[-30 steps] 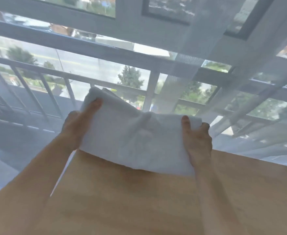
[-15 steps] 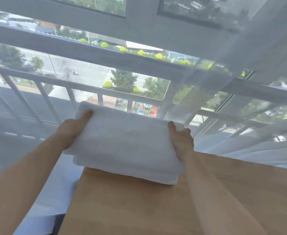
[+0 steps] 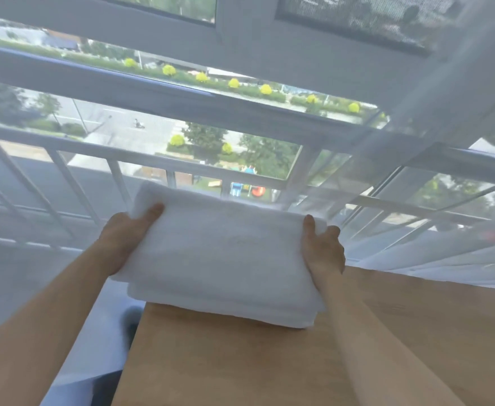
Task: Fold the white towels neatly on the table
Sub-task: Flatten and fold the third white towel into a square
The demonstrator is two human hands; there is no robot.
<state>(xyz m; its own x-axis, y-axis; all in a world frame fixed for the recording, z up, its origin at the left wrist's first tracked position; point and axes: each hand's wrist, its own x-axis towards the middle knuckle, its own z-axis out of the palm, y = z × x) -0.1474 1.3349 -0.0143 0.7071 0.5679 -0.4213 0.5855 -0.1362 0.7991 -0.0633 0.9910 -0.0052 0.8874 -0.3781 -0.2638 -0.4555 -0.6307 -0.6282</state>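
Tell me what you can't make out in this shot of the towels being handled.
Head view only:
- Fingers of the left hand and right hand: tucked behind the folded white towels.
- How many towels: layers blend together.
- Table: far corner covered by the towels, rest cut off by the frame.

Bright, even daylight floods in through the window (image 3: 240, 136) ahead, softened by the sheer curtain (image 3: 445, 171). Shadows on the tabletop (image 3: 269, 361) are faint. Wide-angle bending curves the frame bars toward the edges, and the whole view looks slightly soft, perhaps from motion.
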